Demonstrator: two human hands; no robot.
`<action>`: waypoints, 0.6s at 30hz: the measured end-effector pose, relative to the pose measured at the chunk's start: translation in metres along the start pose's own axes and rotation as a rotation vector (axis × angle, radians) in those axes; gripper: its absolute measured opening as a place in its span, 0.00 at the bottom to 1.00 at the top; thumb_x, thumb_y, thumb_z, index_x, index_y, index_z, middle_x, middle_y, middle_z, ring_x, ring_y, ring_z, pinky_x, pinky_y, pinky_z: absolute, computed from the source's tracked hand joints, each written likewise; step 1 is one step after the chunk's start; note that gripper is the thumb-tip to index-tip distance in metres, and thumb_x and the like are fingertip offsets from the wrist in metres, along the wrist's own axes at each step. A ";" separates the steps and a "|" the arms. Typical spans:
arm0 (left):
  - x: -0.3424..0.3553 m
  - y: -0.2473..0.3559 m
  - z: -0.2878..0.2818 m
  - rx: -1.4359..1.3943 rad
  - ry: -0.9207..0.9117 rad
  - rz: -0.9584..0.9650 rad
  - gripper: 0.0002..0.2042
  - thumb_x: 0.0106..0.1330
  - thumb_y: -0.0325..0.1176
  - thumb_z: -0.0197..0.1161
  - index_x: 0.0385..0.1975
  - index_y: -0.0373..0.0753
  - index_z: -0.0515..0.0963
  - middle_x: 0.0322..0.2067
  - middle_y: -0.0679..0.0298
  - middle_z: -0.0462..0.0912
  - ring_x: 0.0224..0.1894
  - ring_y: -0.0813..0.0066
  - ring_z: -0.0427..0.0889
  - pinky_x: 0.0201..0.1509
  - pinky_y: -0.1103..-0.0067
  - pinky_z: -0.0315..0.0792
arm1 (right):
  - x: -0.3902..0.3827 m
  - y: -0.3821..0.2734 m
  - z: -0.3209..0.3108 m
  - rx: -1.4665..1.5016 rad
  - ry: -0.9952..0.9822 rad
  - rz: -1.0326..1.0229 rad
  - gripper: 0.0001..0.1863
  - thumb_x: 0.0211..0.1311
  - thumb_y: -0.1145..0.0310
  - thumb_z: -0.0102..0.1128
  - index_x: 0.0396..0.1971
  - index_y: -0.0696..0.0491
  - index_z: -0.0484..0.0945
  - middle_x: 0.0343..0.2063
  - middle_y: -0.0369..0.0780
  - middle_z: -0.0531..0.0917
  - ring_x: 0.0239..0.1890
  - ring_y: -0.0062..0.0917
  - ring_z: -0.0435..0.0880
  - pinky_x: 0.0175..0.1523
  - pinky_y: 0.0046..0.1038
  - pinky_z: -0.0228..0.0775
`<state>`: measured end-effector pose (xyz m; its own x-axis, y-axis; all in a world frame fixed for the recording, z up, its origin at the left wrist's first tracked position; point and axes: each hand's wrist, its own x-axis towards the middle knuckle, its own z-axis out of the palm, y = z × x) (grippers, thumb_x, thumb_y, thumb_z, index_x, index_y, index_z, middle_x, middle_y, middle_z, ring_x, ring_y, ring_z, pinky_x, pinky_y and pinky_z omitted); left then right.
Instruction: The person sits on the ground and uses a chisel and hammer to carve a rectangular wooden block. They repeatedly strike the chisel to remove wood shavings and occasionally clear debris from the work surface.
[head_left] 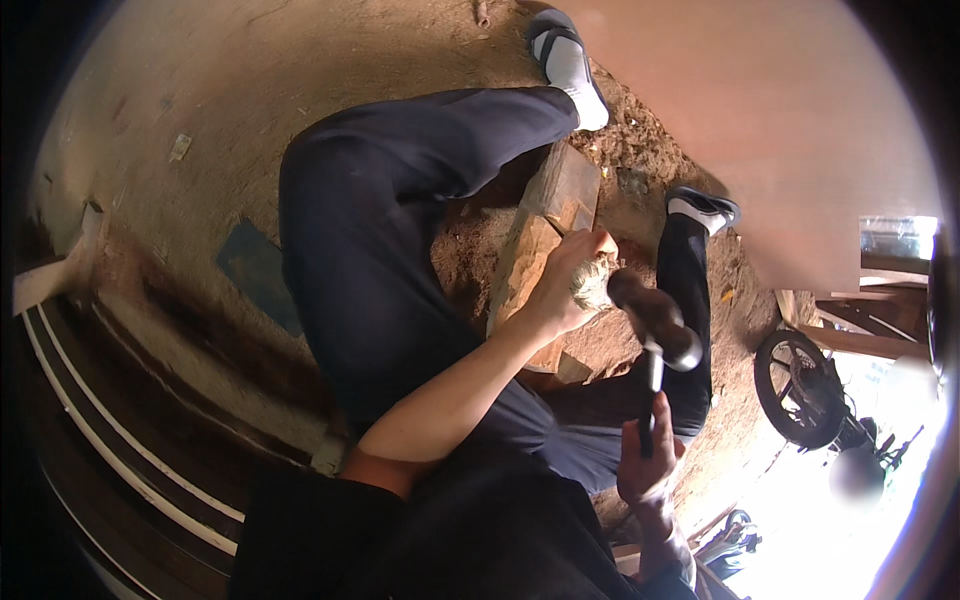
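My left hand [560,285] is closed around a chisel-like tool, whose frayed, pale handle top [591,284] shows above the fist and whose dark shaft [553,224] reaches onto a rough-cut wooden block [557,180] lying between my legs. The block has pale carved wood along its near part. My right hand [650,455] grips a hammer with a dark handle; its rounded metal head [655,320] is over the right side of the block, just right of the handle top. Whether the head touches that top I cannot tell.
My bent legs [370,200] frame the block on a dirt floor [180,210]. A dark flat sheet [257,270] lies left, near long boards [130,460]. A large pale panel [780,100] stands upper right; a motorbike's wheel [798,390] and wooden timbers [870,340] are at the right.
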<state>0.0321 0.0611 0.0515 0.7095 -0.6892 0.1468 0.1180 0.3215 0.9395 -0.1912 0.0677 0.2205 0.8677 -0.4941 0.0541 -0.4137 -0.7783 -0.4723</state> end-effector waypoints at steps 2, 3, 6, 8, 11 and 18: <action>0.000 0.009 -0.006 0.153 0.015 0.072 0.14 0.53 0.22 0.72 0.35 0.37 0.73 0.34 0.56 0.77 0.43 0.50 0.79 0.47 0.63 0.72 | -0.008 -0.002 -0.001 0.064 0.119 -0.054 0.38 0.64 0.82 0.62 0.75 0.56 0.64 0.26 0.44 0.85 0.22 0.26 0.83 0.29 0.30 0.77; -0.001 0.012 -0.007 0.183 0.036 0.047 0.13 0.54 0.22 0.71 0.35 0.37 0.74 0.34 0.56 0.77 0.43 0.51 0.78 0.47 0.63 0.72 | -0.006 -0.006 -0.006 0.083 0.095 -0.068 0.39 0.63 0.83 0.61 0.75 0.56 0.62 0.26 0.42 0.85 0.21 0.25 0.82 0.27 0.29 0.76; -0.004 0.023 -0.010 0.439 0.083 0.075 0.13 0.53 0.21 0.71 0.37 0.38 0.76 0.37 0.56 0.79 0.47 0.52 0.78 0.51 0.63 0.72 | -0.008 -0.011 -0.009 0.076 0.048 -0.023 0.39 0.63 0.82 0.63 0.75 0.56 0.63 0.24 0.43 0.83 0.20 0.26 0.80 0.28 0.28 0.74; -0.011 0.013 -0.005 0.349 0.124 -0.057 0.12 0.56 0.23 0.72 0.39 0.40 0.78 0.42 0.58 0.80 0.48 0.55 0.78 0.53 0.64 0.74 | -0.008 -0.010 -0.002 0.090 0.058 -0.008 0.39 0.61 0.83 0.64 0.74 0.56 0.64 0.22 0.43 0.82 0.19 0.28 0.80 0.28 0.30 0.73; -0.017 0.026 -0.014 -0.086 0.137 -0.249 0.09 0.66 0.23 0.67 0.44 0.34 0.77 0.42 0.59 0.79 0.41 0.62 0.81 0.45 0.68 0.77 | -0.015 -0.008 0.007 0.177 0.026 0.104 0.42 0.59 0.84 0.67 0.75 0.54 0.65 0.20 0.43 0.78 0.17 0.33 0.77 0.26 0.32 0.70; -0.017 0.034 -0.018 0.272 0.077 -0.165 0.11 0.68 0.16 0.62 0.49 0.29 0.77 0.49 0.61 0.74 0.40 0.70 0.82 0.40 0.75 0.81 | 0.004 -0.016 -0.011 0.279 0.084 -0.068 0.45 0.50 0.84 0.70 0.71 0.41 0.74 0.19 0.35 0.75 0.15 0.28 0.75 0.19 0.31 0.70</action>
<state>0.0366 0.0961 0.0752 0.7478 -0.6633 -0.0286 0.0530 0.0167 0.9985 -0.1846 0.0735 0.2381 0.8605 -0.4834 0.1609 -0.2534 -0.6801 -0.6879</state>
